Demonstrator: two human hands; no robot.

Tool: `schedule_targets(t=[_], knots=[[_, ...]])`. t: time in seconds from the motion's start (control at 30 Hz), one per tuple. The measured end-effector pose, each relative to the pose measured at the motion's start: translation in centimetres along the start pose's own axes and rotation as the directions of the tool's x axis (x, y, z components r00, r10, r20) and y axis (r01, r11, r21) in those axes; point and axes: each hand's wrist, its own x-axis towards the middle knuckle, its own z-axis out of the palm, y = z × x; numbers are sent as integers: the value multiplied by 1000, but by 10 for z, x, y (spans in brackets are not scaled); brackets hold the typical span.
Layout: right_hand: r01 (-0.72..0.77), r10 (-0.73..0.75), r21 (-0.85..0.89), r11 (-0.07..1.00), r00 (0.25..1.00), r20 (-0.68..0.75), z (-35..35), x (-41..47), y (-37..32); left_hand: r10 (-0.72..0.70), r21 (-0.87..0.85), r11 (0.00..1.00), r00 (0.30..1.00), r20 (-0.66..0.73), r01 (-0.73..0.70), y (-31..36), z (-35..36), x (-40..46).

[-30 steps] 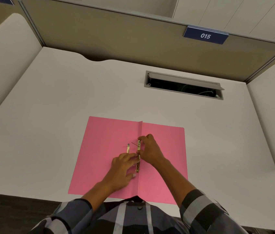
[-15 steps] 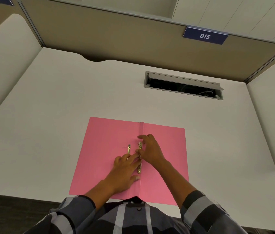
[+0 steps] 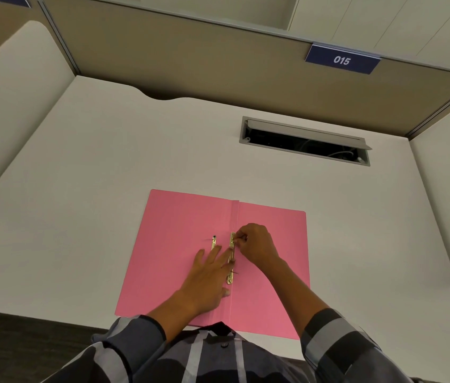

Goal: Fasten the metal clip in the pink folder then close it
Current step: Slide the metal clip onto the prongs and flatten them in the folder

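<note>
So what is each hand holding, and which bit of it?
The right hand pinches the top end of the metal clip on the pink folder. The left hand lies flat, gripping nothing.

Bare white table is left all around the open pink folder, interrupted only by the open grey cable hatch behind it.

"015" on blue partition sign

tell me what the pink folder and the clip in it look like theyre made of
Pink folder: looks like thin matte card, lying flat with a sharp fold at the spine. Metal clip: seems brass-coloured sheet metal, thin flat strips with a dull gold shine.
</note>
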Motion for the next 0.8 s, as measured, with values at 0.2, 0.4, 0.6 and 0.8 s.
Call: schedule_targets(t=[0.2,0.4,0.6,0.8], knots=[[-13,13,-5,1000,1000,-14,-4,4,2,-5,30,1000,1000,5,5,2,-2,0],[-23,23,-36,999,1000,1,-7,13,-5,-14,34,999,1000,16,14,4,-5,1],[-8,12,-95,995,999,35,-7,20,-12,-12,50,999,1000,14,11,3,-6,2],[131,-114,-182,974,988,100,-10,27,-16,-10,55,998,1000,9,9,3,-3,2]])
